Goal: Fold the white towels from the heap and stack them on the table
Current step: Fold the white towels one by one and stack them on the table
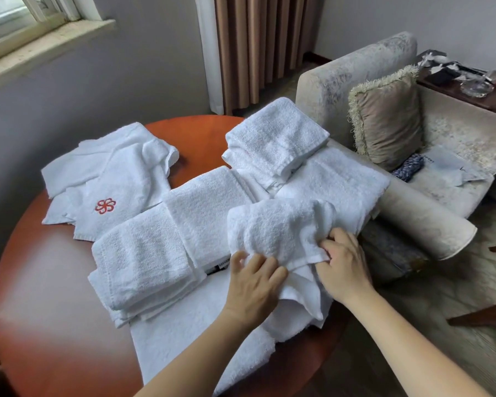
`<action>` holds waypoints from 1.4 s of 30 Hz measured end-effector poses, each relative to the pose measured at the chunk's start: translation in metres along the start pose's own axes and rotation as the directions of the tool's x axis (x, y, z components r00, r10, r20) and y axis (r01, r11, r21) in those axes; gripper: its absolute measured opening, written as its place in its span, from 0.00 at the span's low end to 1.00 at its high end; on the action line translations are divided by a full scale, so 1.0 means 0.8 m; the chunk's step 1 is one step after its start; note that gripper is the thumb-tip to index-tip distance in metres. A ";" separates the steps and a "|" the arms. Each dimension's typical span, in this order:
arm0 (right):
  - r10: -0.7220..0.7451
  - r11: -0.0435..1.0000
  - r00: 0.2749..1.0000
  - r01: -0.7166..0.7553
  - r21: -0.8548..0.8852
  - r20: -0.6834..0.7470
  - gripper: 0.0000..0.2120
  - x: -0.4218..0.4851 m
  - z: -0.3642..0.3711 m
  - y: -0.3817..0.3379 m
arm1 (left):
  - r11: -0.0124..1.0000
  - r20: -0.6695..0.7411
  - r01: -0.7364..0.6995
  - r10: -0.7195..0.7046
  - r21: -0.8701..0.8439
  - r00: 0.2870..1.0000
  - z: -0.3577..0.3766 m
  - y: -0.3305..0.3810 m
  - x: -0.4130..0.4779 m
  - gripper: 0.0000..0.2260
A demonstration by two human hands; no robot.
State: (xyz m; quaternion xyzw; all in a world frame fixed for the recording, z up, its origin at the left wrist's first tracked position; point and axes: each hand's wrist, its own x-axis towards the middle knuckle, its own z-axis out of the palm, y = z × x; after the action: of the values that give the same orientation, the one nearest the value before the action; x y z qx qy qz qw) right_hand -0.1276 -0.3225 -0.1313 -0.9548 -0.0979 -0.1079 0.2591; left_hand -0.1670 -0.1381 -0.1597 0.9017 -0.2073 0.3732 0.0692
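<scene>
Both hands, the left hand (254, 279) and the right hand (344, 263), pinch the near hem of a crumpled small white terry towel (281, 227) on the round red-brown wooden table (49, 282), so I judge the folding has just begun and next the towel must be spread flat.

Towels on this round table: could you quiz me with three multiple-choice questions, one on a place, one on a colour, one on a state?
1. Where does the emblem towel lie?
A) the table's far left
B) its near right edge
C) under the hands

2. What colour is the table top?
A) white
B) reddish-brown
C) black

3. What are the left hand and right hand doing?
A) lying flat
B) gripping the crumpled towel
C) hanging idle

Answers:
1 A, it lies by the far-left rim.
2 B, the bare wood shows reddish-brown.
3 B, the fingers curl round its hem.
</scene>
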 end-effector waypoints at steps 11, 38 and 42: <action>0.008 0.987 0.995 -0.024 0.160 0.104 0.23 -0.010 -0.002 0.003 | 0.979 0.091 -0.144 0.158 -0.143 0.983 -0.015 -0.021 -0.024 0.09; -0.193 0.971 0.981 0.192 -0.142 0.009 0.27 0.018 0.039 -0.057 | 0.949 0.058 0.020 -0.002 -0.316 0.998 -0.037 -0.026 -0.019 0.16; -0.266 0.963 0.958 0.260 -0.067 -0.108 0.25 0.031 0.010 -0.086 | 0.893 -0.048 0.240 -0.278 -0.381 0.959 -0.051 -0.026 0.021 0.19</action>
State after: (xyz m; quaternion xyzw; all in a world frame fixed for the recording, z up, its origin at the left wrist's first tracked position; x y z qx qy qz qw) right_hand -0.1189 -0.2567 -0.0992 -0.9319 -0.2057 -0.1991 0.2228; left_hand -0.1742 -0.1135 -0.1185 0.8716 -0.1483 0.3598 0.2981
